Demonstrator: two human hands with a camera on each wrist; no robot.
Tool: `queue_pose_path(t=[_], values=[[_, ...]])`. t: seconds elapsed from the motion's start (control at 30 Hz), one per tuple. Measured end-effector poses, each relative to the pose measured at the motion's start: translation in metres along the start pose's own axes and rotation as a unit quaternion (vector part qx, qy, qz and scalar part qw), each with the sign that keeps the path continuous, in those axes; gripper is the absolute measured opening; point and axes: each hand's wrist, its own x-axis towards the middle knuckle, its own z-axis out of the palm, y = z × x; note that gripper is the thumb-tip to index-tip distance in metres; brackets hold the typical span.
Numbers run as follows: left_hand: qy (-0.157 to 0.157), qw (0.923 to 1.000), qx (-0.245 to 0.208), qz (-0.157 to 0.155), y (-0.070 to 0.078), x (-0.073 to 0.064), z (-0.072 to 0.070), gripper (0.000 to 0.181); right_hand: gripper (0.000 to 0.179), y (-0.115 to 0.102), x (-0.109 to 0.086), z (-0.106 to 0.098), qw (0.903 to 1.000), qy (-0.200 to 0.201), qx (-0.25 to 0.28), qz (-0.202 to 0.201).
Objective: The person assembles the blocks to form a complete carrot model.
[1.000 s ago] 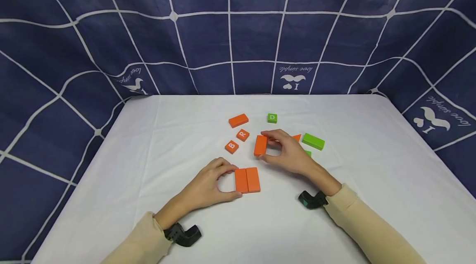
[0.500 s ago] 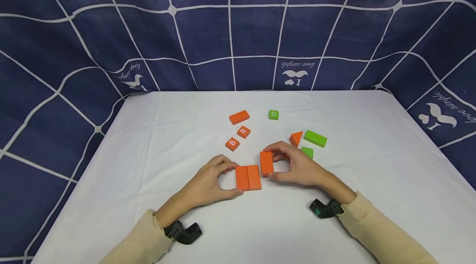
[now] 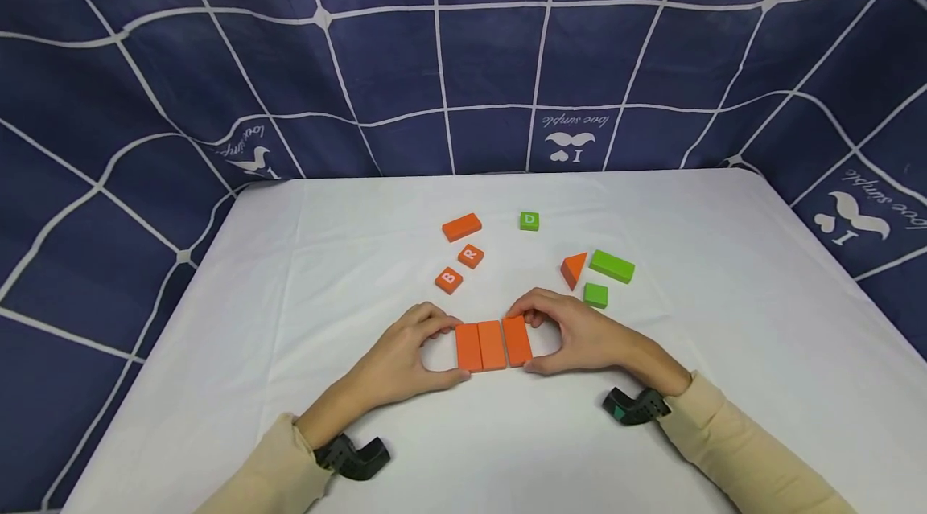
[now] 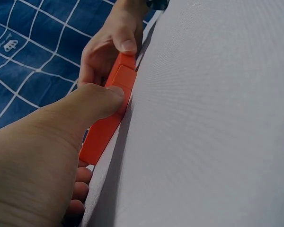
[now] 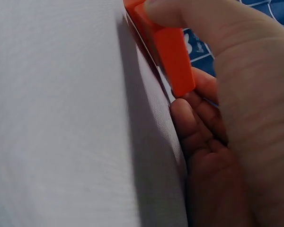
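Three orange rectangular blocks lie side by side in the head view. My left hand (image 3: 401,357) pinches the left block (image 3: 468,348) between thumb and fingers at its short ends. Touching that one is the middle block (image 3: 492,345). My right hand (image 3: 575,337) grips the right block (image 3: 517,341), which sits slightly turned, a thin gap from the middle block. In the left wrist view, the thumb presses the end of an orange block (image 4: 102,137). An orange block (image 5: 175,61) also shows under the thumb in the right wrist view.
Behind the hands lie another orange rectangular block (image 3: 462,227), orange tiles marked R (image 3: 471,257) and B (image 3: 449,281), and a green D tile (image 3: 529,221). Beyond the right hand are an orange triangle (image 3: 574,269), a green rectangular block (image 3: 611,266) and a green square block (image 3: 596,295).
My right hand has brought its orange block toward me and set it down beside the other two. The triangle and green square block have come into full view. My left hand stays put.
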Motion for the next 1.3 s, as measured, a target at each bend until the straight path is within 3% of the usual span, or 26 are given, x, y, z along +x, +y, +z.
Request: queue_pose_path(t=[0.5, 1.3], values=[[-0.002, 1.0000, -0.005, 0.000, 0.0004, -0.0009, -0.0002, 0.057, 0.058, -0.0009, -0.0010, 0.0028, 0.9996, -0.016, -0.009, 0.019], [-0.008, 1.0000, 0.001, 0.000, -0.0003, 0.0003, 0.0002, 0.059, 0.059, -0.0040, -0.0007, 0.0004, 0.9992, -0.021, -0.030, 0.017]])
